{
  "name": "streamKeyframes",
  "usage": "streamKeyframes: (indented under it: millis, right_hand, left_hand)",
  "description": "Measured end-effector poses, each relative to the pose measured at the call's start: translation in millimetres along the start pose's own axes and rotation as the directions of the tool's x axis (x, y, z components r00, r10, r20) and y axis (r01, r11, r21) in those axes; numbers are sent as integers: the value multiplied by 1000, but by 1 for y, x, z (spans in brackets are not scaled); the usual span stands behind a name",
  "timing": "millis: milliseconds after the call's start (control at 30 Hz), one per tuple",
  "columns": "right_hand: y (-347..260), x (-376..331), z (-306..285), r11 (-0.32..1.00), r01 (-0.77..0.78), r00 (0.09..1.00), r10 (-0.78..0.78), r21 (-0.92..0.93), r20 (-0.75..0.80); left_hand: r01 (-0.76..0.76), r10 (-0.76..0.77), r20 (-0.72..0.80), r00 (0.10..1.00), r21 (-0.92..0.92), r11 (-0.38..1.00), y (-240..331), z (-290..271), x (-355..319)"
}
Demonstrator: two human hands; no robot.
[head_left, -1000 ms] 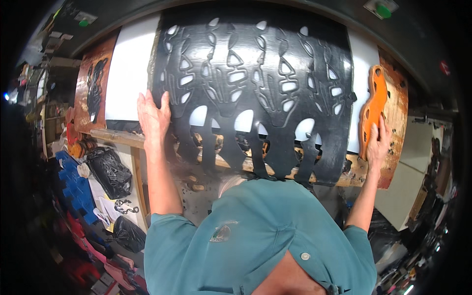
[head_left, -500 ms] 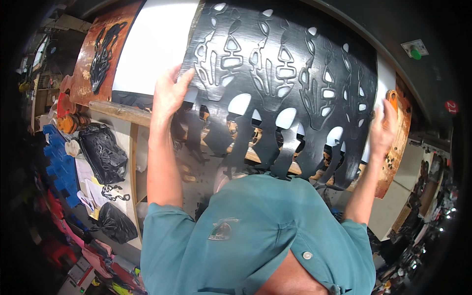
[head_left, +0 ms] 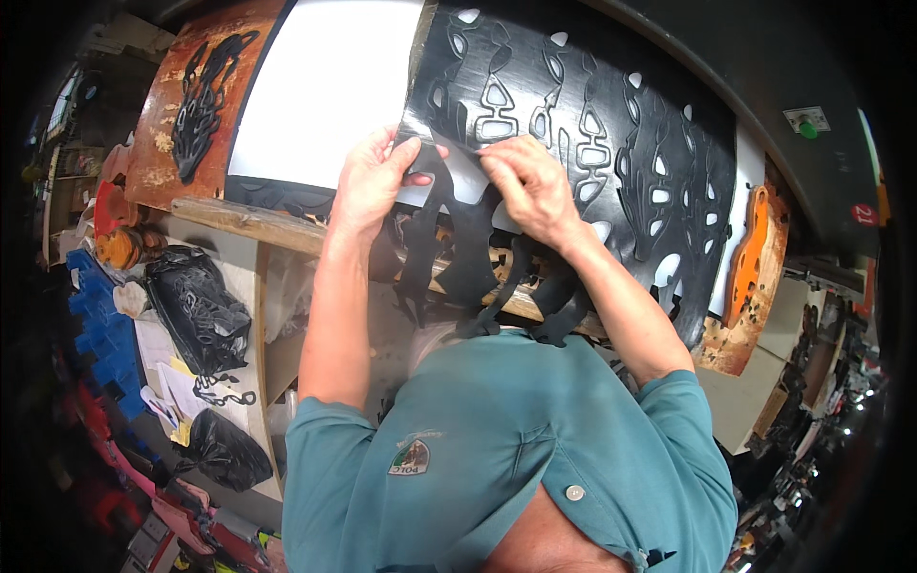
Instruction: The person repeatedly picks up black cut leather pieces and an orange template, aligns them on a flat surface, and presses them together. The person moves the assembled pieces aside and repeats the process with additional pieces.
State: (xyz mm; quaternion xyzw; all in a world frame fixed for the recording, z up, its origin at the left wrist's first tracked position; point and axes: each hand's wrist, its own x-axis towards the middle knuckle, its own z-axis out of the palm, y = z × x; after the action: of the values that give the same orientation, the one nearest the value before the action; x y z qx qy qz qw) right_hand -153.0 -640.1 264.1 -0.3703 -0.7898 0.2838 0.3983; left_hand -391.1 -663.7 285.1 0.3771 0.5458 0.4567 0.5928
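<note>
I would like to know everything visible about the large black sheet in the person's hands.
The large, glossy black sheet, which looks like rubber or plastic, carries repeated cut outlines and rounded holes. It lies mostly flat on a smooth white board, which shows through some holes. Its near side is cut into wavy strips reaching past the board. The left hand and right hand pinch its left part, which is lifted and bent between them.

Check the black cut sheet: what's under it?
A white board extends past the left edge of the black sheet and shows through its cut-outs; a wooden rail shows between its lower strips. Anything beneath the solid areas is covered.
</note>
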Motion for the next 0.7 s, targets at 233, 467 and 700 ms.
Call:
streamKeyframes:
  millis: [233, 467, 700]
  right_hand:
    - [9, 19, -26, 551, -427, 841, 533, 717, 92]
    - [13, 26, -33, 452, -439, 855, 477, 776, 205]
    - [26, 26, -25, 478, -488, 830, 513, 730, 218]
  left_hand:
    - [-412, 557, -221, 800, 472, 779, 13, 40, -22]
    - [-373, 476, -33, 879, 573, 730, 11, 93, 21]
    - [-476, 546, -1, 838, 486, 733, -12, 87, 42]
